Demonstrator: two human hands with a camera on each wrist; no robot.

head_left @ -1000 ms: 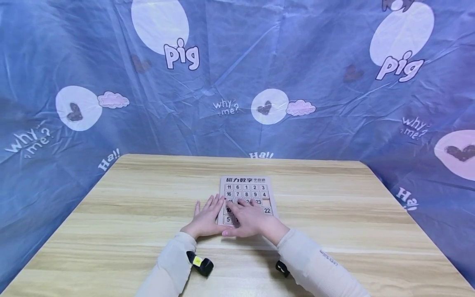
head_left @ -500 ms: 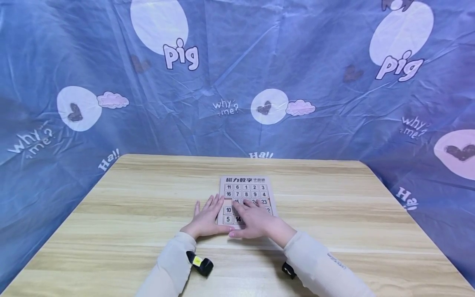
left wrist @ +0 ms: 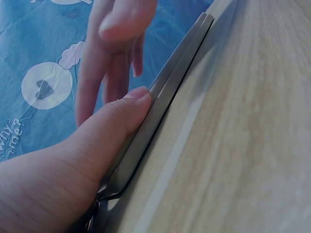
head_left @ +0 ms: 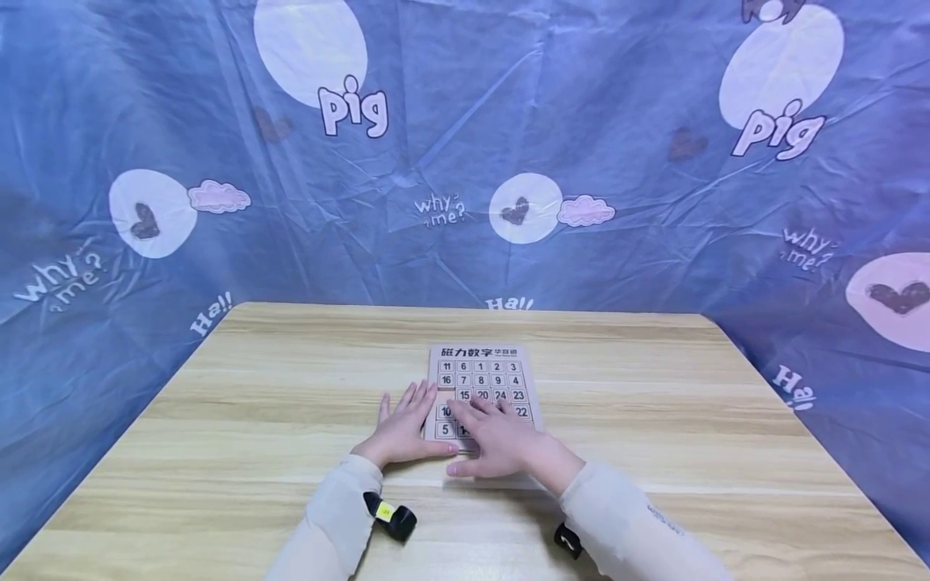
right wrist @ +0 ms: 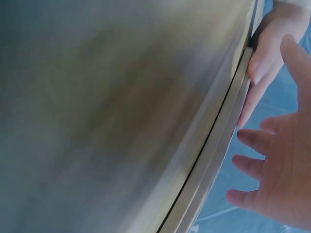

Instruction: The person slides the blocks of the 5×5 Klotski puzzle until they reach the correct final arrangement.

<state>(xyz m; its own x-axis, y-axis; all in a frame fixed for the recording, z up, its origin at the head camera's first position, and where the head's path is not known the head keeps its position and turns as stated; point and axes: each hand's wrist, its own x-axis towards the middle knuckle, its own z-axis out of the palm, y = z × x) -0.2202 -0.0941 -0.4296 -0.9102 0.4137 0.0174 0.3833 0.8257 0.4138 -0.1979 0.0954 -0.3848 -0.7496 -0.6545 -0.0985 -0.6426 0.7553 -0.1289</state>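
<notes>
On the wooden table (head_left: 654,387), before a blue printed backdrop (head_left: 407,266), lies a number sliding puzzle (head_left: 481,373). The left hand (head_left: 402,429), fingers straight, gripping nothing, touches its left and near edges; the right hand (head_left: 503,440), spread, gripping nothing, blocks several lower tiles (head_left: 462,431).

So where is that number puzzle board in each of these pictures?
Head: the puzzle board lies below the picture's centre, partly covered by the right hand.
Left wrist: a slanted edge, rising from lower left to upper right of centre.
Right wrist: a slanted edge, from bottom centre to upper right.
Shared landmark: the left hand, at the board's edge.
</notes>
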